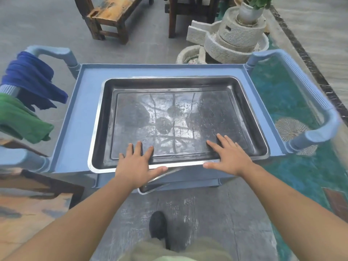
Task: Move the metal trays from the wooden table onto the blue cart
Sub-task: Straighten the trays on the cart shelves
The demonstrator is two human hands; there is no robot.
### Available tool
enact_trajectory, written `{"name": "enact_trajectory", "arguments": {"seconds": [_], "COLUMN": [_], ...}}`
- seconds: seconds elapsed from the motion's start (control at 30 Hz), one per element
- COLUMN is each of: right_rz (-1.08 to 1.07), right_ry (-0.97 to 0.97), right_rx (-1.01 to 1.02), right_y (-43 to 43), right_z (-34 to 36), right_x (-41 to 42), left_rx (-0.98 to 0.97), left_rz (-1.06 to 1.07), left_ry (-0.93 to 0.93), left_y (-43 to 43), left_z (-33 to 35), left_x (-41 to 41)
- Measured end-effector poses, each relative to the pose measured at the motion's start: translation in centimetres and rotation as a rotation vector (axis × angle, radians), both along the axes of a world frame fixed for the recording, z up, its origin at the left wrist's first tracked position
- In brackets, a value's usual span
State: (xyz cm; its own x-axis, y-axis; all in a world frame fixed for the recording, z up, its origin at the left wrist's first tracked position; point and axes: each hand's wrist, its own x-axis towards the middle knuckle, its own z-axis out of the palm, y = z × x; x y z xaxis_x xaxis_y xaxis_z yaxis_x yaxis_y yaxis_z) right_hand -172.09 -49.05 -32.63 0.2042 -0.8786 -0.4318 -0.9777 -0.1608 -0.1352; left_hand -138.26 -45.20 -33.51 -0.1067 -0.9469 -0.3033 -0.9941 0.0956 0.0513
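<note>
A large shiny metal tray lies flat on the top shelf of the blue cart. My left hand rests over the tray's near rim, fingers spread inside it and thumb along the rim's outside. My right hand lies the same way over the near rim to the right, fingers flat on the tray's floor. Neither hand is closed around the rim. The corner of a second metal tray sticks out of the lower shelf, just below my left hand. The edge of the wooden table shows at the lower left.
A blue cloth and a green cloth hang on the cart's left handle. Behind the cart stand a stone mill with a plant, a wooden bench and chair legs. A teal floor inlay lies to the right. My dark shoe is on the grey floor.
</note>
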Motion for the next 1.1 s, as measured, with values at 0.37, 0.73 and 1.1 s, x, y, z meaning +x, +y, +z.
{"name": "enact_trajectory", "arguments": {"seconds": [0.37,0.73,1.1], "right_rz": [0.017,0.094,0.081], "right_ry": [-0.025,-0.052,-0.089], "right_rx": [0.061,-0.354,-0.001], "right_y": [0.3,11.2,14.6], "right_z": [1.2,-0.4,-8.2], "right_x": [0.4,1.6,0.7], "left_rx": [0.062,-0.226,0.049], "left_rz": [0.047,0.14,0.068], "left_ry": [-0.042,0.085,0.121], "left_y": [0.1,10.8,12.8], "left_z": [1.1,0.2,-5.8], "left_x": [-0.4,-4.3,-4.6]}}
